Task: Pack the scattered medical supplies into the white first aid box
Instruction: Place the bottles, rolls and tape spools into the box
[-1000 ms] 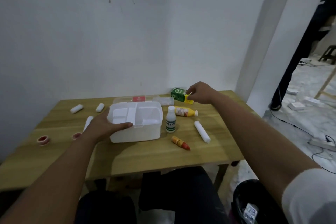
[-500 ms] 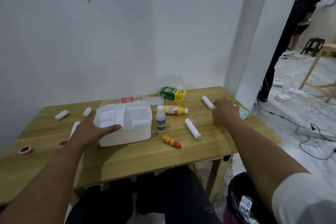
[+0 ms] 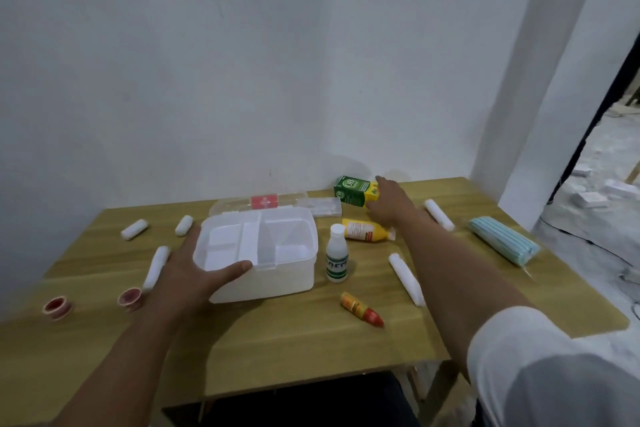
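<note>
The open white first aid box stands left of centre on the wooden table, its tray empty. My left hand grips its front left corner, thumb over the rim. My right hand reaches to the back of the table, with its fingers around the yellow end of a green and yellow carton that lies on the table. A yellow bottle lies beside it, and a white bottle stands by the box. An orange-red tube, several white gauze rolls and a blue mask pack lie around.
The clear lid with a red label lies behind the box against the wall. Two red tape rolls sit at the table's left front. A white pillar rises behind the table's right end, with floor and cables beyond it.
My right hand left the carton, went right to the mask pack, and has come back to the carton. My left hand has stayed on the box.
</note>
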Available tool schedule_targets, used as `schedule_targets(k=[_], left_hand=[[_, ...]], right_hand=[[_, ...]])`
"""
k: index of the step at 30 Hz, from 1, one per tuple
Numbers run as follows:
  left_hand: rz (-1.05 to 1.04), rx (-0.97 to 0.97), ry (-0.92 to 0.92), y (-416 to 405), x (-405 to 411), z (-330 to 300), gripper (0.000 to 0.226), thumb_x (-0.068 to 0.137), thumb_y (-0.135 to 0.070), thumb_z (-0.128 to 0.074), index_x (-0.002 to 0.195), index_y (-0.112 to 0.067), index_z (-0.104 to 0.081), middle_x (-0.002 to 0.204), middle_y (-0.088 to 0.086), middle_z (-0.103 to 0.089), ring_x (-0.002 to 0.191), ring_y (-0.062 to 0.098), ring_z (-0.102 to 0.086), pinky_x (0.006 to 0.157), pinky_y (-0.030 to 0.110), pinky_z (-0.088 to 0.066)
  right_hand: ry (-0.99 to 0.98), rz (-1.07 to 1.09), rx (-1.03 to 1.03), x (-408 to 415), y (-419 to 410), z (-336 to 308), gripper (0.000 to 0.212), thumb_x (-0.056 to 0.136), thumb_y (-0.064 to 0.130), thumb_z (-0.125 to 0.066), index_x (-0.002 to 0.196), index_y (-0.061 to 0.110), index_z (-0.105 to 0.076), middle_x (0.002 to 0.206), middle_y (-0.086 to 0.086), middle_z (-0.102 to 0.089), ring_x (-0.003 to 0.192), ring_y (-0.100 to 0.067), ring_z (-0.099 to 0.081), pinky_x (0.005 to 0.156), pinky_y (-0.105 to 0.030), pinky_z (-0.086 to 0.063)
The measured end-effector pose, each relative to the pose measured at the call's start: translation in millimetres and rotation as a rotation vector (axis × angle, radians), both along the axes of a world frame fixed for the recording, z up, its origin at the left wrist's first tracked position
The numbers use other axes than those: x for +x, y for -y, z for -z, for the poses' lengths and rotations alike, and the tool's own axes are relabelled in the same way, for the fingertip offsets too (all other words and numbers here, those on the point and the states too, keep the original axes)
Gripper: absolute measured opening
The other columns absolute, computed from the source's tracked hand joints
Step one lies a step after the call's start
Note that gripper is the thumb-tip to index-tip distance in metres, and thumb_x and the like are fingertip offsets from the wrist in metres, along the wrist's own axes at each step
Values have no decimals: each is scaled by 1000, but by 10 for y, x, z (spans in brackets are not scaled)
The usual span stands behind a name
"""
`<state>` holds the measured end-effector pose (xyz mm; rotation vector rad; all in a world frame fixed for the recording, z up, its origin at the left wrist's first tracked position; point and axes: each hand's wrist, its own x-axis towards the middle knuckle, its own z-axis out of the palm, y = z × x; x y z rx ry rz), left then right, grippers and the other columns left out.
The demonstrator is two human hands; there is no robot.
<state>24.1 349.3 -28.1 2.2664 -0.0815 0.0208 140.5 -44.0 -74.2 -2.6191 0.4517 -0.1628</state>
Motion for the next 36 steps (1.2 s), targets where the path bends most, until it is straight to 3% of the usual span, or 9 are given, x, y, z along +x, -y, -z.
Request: schedule_targets(k=[5, 9, 13, 16, 19, 21, 25, 31, 36], left_hand=[[12, -34, -18, -8, 17, 8, 107, 71, -49, -80, 159, -32, -20, 164, -2, -28, 150, 28, -23, 113, 51, -31], [35, -52, -21, -41, 30, 14, 111, 67, -56, -79, 159, -32, -21, 163, -2, -31, 149, 26, -25, 115, 47, -28], [75, -26, -9, -98, 43, 50, 106, 68, -64, -74, 157, -33, -25, 160, -4, -38, 146, 20, -32, 111, 32, -22], [82, -19, 14, -118, 59, 69, 98, 73, -63, -75, 155, -36, -29, 157, -9, -41, 144, 15, -36, 100, 24, -18], [73, -34, 28, -126, 78, 86, 97, 74, -61, -78, 154, -36, -31, 155, -9, -43, 142, 15, -39, 96, 25, -20], [71, -49, 25, -142, 89, 105, 97, 73, -60, -80, 153, -35, -32, 154, -9, -45, 140, 16, -41, 94, 25, -23], [86, -88, 25, -186, 126, 140, 106, 64, -65, -83, 153, -35, -32, 151, -7, -48, 134, 19, -46, 88, 31, -38], [153, -3, 35, -269, 238, 122, 108, 62, -67, -84, 153, -35, -34, 149, -11, -49, 127, 13, -48, 86, 26, -33], [183, -9, 10, -364, 405, 110, 111, 60, -56, -91, 153, -30, -34, 149, -7, -47, 115, 9, -42, 85, 31, -41]], right_hand=[[42, 43, -72, 84, 58, 69, 54, 95, 31, -62, 144, 11, -46, 139, -16, -48, 119, -35, -57, 97, -40, -49], [70, 55, -77, -54, 181, -89, 57, 88, 30, -74, 136, 5, -54, 132, -22, -52, 116, -37, -57, 94, -38, -46], [161, 38, -10, -252, 214, -529, 54, 78, 28, -85, 123, 2, -68, 122, -22, -66, 108, -35, -64, 88, -38, -50], [208, -93, 79, -388, 62, -987, 62, 73, 22, -90, 128, 3, -69, 124, -14, -70, 110, -29, -65, 91, -39, -53], [93, -323, 130, -546, -266, -1408, 56, 75, 16, -89, 127, 8, -71, 121, -9, -71, 101, -26, -70, 85, -42, -62], [-38, -446, 18, -625, -559, -1565, 54, 76, 19, -89, 126, 12, -71, 117, -4, -71, 96, -22, -70, 83, -39, -62], [-168, -538, -401, -618, -1077, -1547, 55, 72, 31, -90, 122, 13, -73, 112, -3, -72, 100, -22, -65, 86, -36, -55], [-212, -522, -452, -547, -1486, -1390, 61, 68, 30, -92, 122, 10, -72, 108, -6, -72, 96, -24, -65, 78, -33, -54], [-254, -484, -530, -492, -1572, -1454, 43, 63, 28, -93, 97, 8, -74, 86, -5, -70, 86, -26, -68, 70, -35, -54]])
